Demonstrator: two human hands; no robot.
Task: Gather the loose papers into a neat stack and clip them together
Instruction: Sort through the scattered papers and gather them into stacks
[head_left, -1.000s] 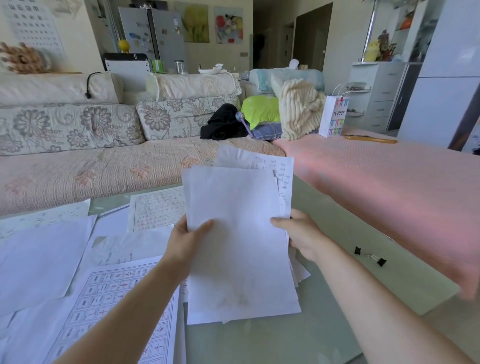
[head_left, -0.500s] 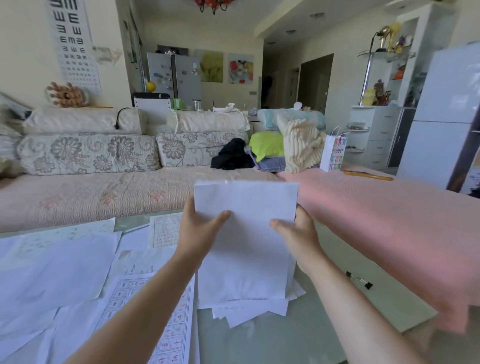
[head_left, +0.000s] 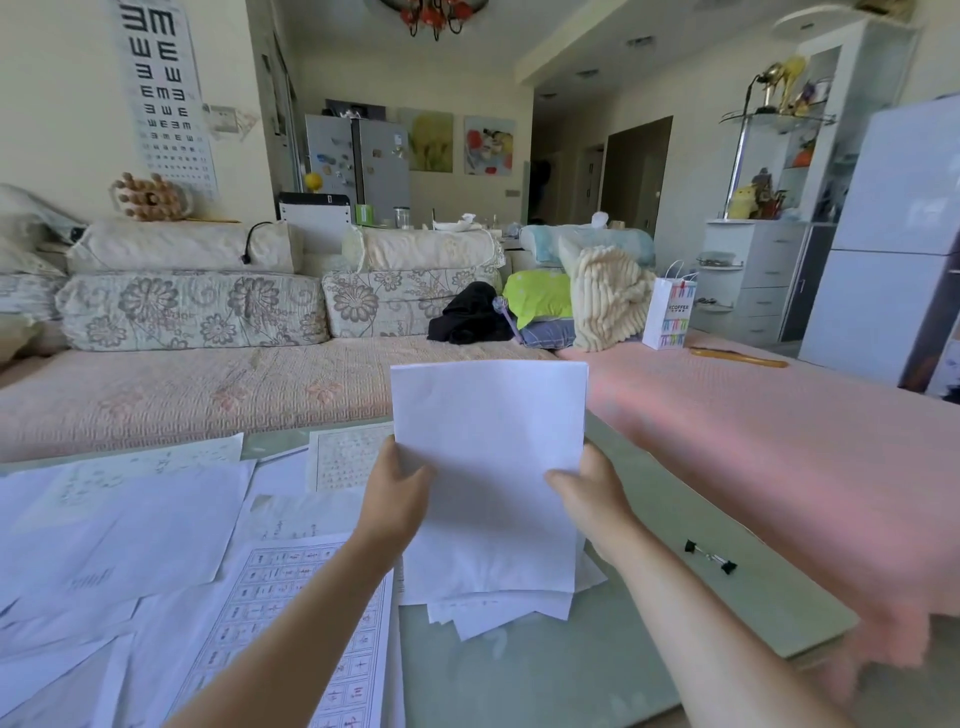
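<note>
Head view: your left hand (head_left: 397, 499) and right hand (head_left: 592, 501) pinch the white paper sheaf (head_left: 493, 457) at nine and three o'clock; expect floppy, slippery sheets.

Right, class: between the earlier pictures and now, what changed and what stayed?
The paper stack tipped upright, and the sheet jutting from its top right slid level. The left hand and right hand still grip its sides. The binder clips and loose sheets stayed put.

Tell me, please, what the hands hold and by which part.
A stack of papers: left hand grips its left edge, right hand its right edge.
</note>
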